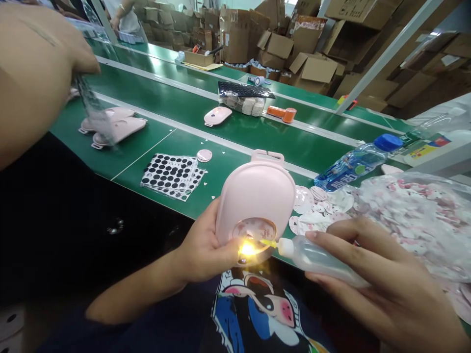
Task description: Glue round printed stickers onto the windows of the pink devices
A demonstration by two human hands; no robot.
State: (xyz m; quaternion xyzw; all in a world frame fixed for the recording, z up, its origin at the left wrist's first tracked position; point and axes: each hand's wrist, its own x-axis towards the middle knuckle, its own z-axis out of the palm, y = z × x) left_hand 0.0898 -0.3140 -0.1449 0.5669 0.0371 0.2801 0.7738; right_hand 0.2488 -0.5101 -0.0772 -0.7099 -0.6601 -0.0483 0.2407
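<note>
My left hand (206, 245) grips a rounded pink plastic case (257, 191) with a slotted loop at its top, thumb across the lower front. A round printed disc (257, 228) sits in a recess on that front. Bright yellow light glows just below the disc, beside my thumb, and hides detail there. My right hand (379, 274) is closed around a translucent squeeze bottle (320, 257) with a white cap. Its thin yellow nozzle (269, 242) points left at the lower rim of the disc. Whether the nozzle touches the rim I cannot tell.
Sheets of black dots (171, 174) lie on the green table (162, 130). Pink cases (119, 130) rest at left, near another person's arm (33, 73). At right are a blue-capped water bottle (356, 164) and a bag of printed discs (419, 215). Cardboard boxes (312, 68) stand behind.
</note>
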